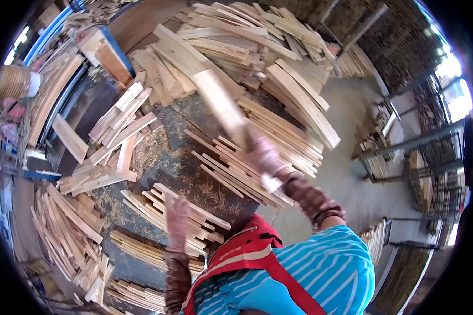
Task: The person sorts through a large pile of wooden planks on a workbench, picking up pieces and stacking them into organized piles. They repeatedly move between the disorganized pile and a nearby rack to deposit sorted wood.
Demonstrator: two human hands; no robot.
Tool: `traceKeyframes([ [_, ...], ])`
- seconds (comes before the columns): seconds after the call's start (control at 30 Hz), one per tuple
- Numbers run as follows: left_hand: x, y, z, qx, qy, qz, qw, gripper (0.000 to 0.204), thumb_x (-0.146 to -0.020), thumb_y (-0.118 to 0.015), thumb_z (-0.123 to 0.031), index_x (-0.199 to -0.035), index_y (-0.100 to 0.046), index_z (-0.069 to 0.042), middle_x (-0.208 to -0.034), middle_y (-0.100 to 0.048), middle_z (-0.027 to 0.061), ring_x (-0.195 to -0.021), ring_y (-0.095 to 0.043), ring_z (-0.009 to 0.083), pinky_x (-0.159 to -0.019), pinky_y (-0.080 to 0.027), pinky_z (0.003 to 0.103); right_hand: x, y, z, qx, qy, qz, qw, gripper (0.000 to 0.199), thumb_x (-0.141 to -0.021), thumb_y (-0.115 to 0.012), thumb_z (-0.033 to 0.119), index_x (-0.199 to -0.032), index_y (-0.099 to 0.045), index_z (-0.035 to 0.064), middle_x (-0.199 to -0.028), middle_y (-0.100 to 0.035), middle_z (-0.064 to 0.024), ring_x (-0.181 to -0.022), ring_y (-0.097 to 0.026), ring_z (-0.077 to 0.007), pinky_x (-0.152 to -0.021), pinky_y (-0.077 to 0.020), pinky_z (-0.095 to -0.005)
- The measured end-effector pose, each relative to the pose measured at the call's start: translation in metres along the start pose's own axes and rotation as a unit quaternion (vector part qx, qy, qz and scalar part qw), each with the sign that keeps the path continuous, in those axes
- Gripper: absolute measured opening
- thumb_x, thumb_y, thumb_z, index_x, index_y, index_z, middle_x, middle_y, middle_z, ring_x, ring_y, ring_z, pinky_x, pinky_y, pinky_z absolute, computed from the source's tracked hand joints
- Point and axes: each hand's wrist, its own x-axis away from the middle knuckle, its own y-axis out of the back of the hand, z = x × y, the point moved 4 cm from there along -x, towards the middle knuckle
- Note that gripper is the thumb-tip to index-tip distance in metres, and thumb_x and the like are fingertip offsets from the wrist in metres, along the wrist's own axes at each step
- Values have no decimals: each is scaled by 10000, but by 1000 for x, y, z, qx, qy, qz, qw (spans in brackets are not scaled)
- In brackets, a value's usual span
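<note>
My right hand (pixel 264 156), in a pinkish glove and with a brown sleeve cover on the forearm, is closed on the near end of a pale wooden board (pixel 218 100). Motion blurs both the hand and the board, which slants away to the upper left above other boards. Below it lies a row of narrow wooden strips (pixel 228 168). My left hand (pixel 177 214), also gloved, is over another row of wooden strips (pixel 147 207) with its fingers stretched out. Whether it touches the strips I cannot tell. Nothing shows in it.
A large heap of boards (pixel 231 37) covers the far side of the dark, sawdust-strewn worktable (pixel 178 136). Loose offcuts (pixel 123 118) and a pile of strips (pixel 63 231) lie left. A ribbed hose (pixel 13 84) is at far left. Metal racks (pixel 412 157) stand right.
</note>
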Motion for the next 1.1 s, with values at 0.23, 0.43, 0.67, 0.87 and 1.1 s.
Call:
traceKeyframes([
  [0.23, -100, 214, -29, 254, -120, -154, 947, 495, -1060, -464, -377, -1474, -320, -147, -1441, -455, 145, -1348, -442, 328, -1134, -376, 486, -88, 180, -235, 32, 101, -147, 983, 492, -875, -572, 141, -1366, -566, 118, -1324, -600, -187, -1196, -574, -430, -1023, -481, -461],
  [0.43, -150, 243, -114, 366, -151, -291, 871, 880, -945, -578, -591, -1600, -150, -187, -1647, -175, 197, -1461, -284, 404, -1178, -257, 554, -120, 180, -318, 315, -4, -132, 940, 522, -977, -534, 280, -1475, -467, 141, -1527, -416, -241, -1332, -460, -448, -1100, -415, -461],
  [0.67, -199, 303, -118, 341, -150, -276, 886, 574, -878, -742, -442, -1303, -547, -110, -1294, -538, 157, -1153, -562, 320, -1015, -505, 474, -125, 135, -138, 201, 31, -194, 960, 565, -958, -592, 289, -1475, -472, 92, -1538, -444, -174, -1392, -446, -355, -1127, -400, -404],
  [0.87, -190, 283, -150, 214, -110, -164, 957, 396, -969, -667, -251, -1297, -609, -37, -1153, -661, 110, -961, -662, 237, -897, -573, 366, -115, -10, 88, -66, 216, 90, 970, 535, -926, -653, 132, -1433, -517, 26, -1473, -521, -152, -1331, -524, -269, -1092, -424, -350],
  [1.1, -118, 182, -110, 6, -122, -207, 971, 656, -825, -793, -268, -1339, -546, 56, -1218, -660, 208, -1082, -662, 266, -955, -537, 339, -100, -224, 287, -149, 353, 182, 905, 1116, -808, -806, 438, -1595, -131, 24, -1600, -269, -280, -1443, -372, -383, -1211, -297, -377],
])
